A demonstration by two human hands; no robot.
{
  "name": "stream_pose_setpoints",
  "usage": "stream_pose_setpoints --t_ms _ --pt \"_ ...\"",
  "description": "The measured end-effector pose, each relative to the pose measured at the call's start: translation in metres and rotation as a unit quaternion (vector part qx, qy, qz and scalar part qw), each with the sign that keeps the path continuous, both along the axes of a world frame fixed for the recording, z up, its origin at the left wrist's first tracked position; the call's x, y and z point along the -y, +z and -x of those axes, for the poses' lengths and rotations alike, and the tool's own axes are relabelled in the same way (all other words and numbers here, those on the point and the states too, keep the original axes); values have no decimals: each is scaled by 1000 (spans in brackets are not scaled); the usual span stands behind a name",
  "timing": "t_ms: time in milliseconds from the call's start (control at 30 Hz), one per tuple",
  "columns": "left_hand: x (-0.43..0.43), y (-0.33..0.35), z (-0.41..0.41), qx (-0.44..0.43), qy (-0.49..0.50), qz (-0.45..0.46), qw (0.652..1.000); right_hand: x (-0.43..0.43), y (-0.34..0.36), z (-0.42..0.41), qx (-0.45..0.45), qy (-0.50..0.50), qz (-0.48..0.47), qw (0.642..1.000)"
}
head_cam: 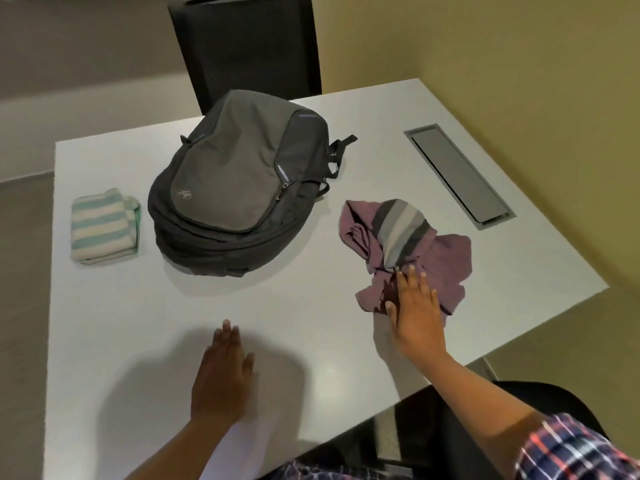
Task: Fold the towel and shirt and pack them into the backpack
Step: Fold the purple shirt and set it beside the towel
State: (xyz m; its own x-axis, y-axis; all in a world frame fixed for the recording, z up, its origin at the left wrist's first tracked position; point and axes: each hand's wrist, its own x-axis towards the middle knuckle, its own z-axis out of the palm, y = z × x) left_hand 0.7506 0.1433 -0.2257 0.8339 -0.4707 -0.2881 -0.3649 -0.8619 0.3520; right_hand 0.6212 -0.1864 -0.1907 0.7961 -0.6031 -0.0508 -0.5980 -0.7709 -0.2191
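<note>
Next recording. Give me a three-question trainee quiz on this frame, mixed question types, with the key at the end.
1. True or false: the backpack lies on the table between the striped towel and the purple shirt.
2. The right hand rests flat on: A) the towel B) the shirt C) the backpack.
3. Short answer: which of the two items to be packed is not yet folded?

Key: 1 true. 2 B. 3 the shirt; it lies crumpled, while the towel is a neat folded block.
</note>
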Motion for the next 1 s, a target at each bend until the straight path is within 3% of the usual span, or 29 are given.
stream_pose_setpoints --t_ms 167,333,567,767,867,1000 --pt "20 5 12 -6 -3 15 1000 34 -8 15 -107 -36 30 993" --pt "35 12 25 -20 5 19 1000 48 -16 26 -133 -1 54 990" --pt "67 34 44 -46 -6 84 995 43 16 13 63 -13 8 998" --pt "112 81 46 -27 -37 213 976 1 87 -1 221 15 -120 968" --pt "131 115 45 -14 -60 308 949 -33 130 -4 270 42 -173 946" --pt "133 170 53 -123 -15 434 892 -77 174 -6 295 100 -218 925"
